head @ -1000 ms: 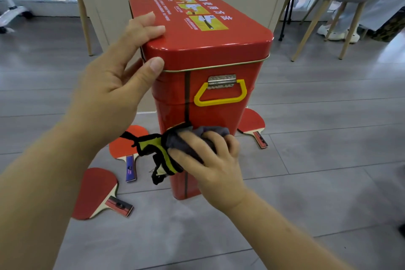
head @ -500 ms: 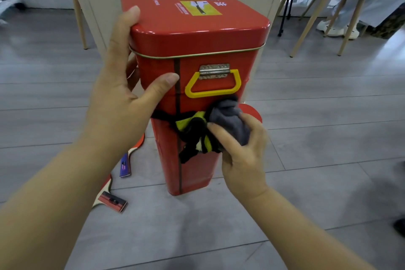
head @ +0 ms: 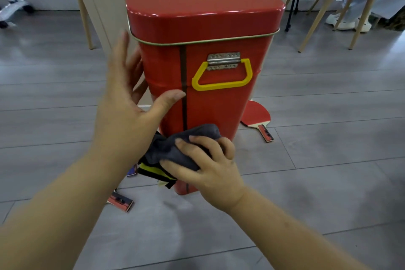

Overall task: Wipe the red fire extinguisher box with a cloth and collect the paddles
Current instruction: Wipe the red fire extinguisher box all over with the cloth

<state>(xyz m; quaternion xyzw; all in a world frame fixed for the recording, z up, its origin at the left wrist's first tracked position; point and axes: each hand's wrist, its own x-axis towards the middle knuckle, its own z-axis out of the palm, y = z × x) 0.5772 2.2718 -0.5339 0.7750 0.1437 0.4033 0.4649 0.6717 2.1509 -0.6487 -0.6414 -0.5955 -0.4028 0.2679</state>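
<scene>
The tall red fire extinguisher box [head: 210,35] stands upright on the floor, with a yellow handle [head: 221,79] on the face towards me. My left hand [head: 129,107] holds its left corner at mid-height, thumb on the front, fingers around the side. My right hand [head: 208,166] presses a grey cloth [head: 175,147] with a yellow and black edge against the lower front of the box. A red paddle [head: 257,116] lies on the floor right of the box. Two paddle handles [head: 120,200] [head: 132,170] show at the left, their blades hidden by my left arm.
The floor [head: 306,182] is grey planks. A beige panel [head: 96,2] rises behind the box. Wooden chair legs [head: 315,19] stand at the back right, beside a person's white shoes [head: 350,23]. A wooden leg [head: 84,17] stands at the back left.
My right hand has moved the cloth down from under the yellow handle to the lower front. My left hand has slid down from the lid edge to mid-height. The camera moved closer.
</scene>
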